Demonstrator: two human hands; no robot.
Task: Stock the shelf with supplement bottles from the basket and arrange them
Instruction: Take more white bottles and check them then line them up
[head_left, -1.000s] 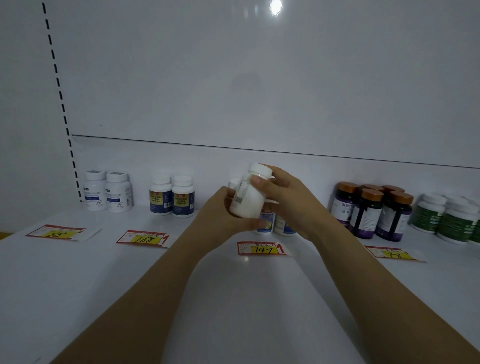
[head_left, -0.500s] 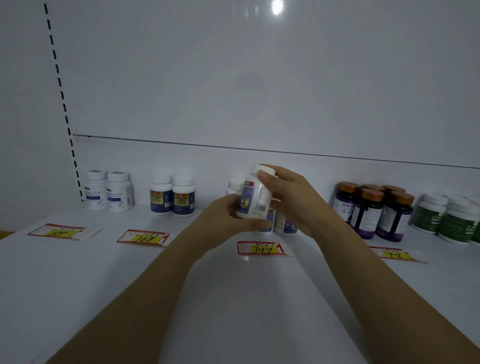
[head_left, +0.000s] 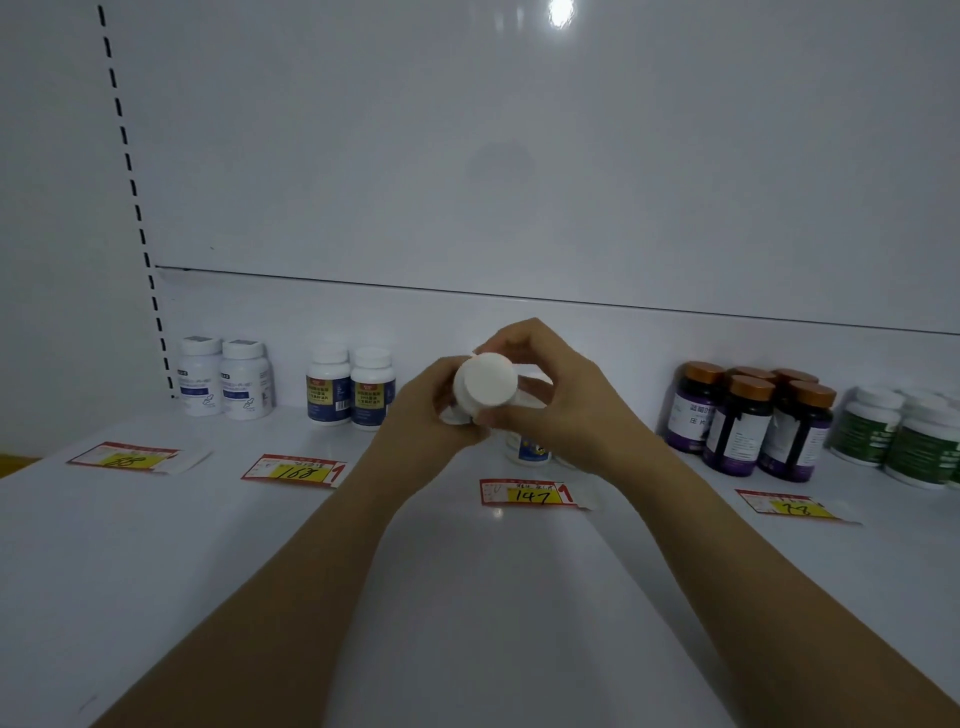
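White shelf (head_left: 156, 571), left hand (head_left: 421, 415), right hand (head_left: 563, 408) gripping bottle (head_left: 485, 382), perhaps two bottles (head_left: 527, 449) behind

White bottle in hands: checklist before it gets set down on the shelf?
1. Grip: ok, the left hand and right hand both hold the white bottle.
2. Upright: not ok, its cap is tipped toward the camera.
3. Label facing out: cannot tell, the hands cover the body.
4. Free spot behind the 147 tag: cannot tell. A blue-label bottle shows there; the hands hide the rest.
5. Clearance from the brown-capped bottles: ok, they stand apart to the right.
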